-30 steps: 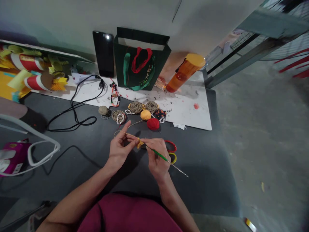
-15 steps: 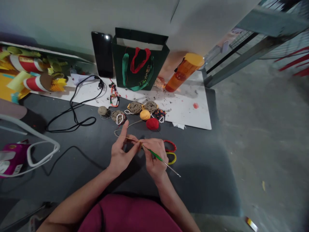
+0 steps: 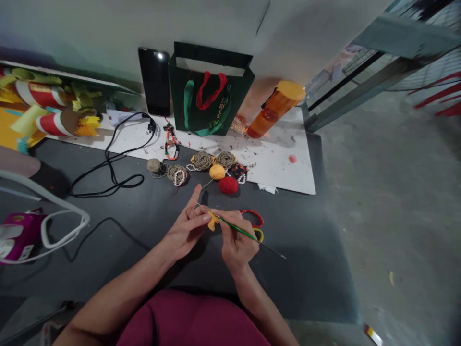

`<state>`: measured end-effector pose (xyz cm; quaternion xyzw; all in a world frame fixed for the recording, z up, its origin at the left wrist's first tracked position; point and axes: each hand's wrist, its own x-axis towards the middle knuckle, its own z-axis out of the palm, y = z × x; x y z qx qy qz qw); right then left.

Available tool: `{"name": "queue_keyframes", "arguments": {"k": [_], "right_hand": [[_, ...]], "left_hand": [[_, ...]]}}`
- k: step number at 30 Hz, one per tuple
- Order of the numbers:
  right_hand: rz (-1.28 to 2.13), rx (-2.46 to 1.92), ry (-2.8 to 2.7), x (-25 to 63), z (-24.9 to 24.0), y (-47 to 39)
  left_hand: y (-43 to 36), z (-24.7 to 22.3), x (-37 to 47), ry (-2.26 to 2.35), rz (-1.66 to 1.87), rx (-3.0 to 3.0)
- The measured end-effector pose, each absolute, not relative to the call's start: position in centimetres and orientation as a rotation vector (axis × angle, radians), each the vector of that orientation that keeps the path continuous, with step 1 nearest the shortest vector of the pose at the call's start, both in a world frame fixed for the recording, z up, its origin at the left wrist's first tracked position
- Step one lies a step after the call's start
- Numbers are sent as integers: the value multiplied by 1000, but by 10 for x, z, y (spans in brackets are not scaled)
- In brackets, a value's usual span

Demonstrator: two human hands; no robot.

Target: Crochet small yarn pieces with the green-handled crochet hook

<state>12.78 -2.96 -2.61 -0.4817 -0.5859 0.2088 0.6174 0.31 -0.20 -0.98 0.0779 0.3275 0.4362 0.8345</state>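
Between thumb and fingers, my left hand (image 3: 189, 227) pinches a small yellow crochet piece (image 3: 213, 221), its index finger raised with yarn running over it. My right hand (image 3: 239, 244) grips a crochet hook (image 3: 240, 230) with a green handle; its tip meets the yellow piece and its metal shaft sticks out past the hand. Beyond my hands lie a yellow yarn ball (image 3: 217, 172) and a red yarn ball (image 3: 228, 185). Scissors (image 3: 256, 218) with one red and one yellow handle loop are partly hidden behind my right hand.
Brown crocheted rounds (image 3: 202, 161) with bead strings sit behind the yarn balls. A dark green gift bag (image 3: 211, 96), a phone (image 3: 154, 81) and an orange bottle (image 3: 275, 109) stand at the back. A black cable (image 3: 111, 168) loops at left, near a purple box (image 3: 21, 235).
Both hands have shifted slightly to the right. The yellow piece now shows more clearly between them, and the hook has swung to a flatter angle, its rear end farther right.
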Motion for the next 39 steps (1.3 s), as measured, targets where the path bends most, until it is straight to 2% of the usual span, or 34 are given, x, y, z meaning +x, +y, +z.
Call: {"name": "queue_keyframes", "arguments": {"k": [11, 25, 33, 39], "right_hand": [[330, -1296, -1380, 135, -20, -32], [1012, -1170, -876, 131, -38, -30], [815, -1186, -1101, 130, -32, -29], [456, -1070, -1469, 128, -26, -26]], "left_hand": [[0, -10, 2, 706, 984, 218], [0, -8, 1, 731, 1001, 309], [-2, -9, 3, 768, 1034, 384], [-2, -14, 5, 813, 1061, 350]]}}
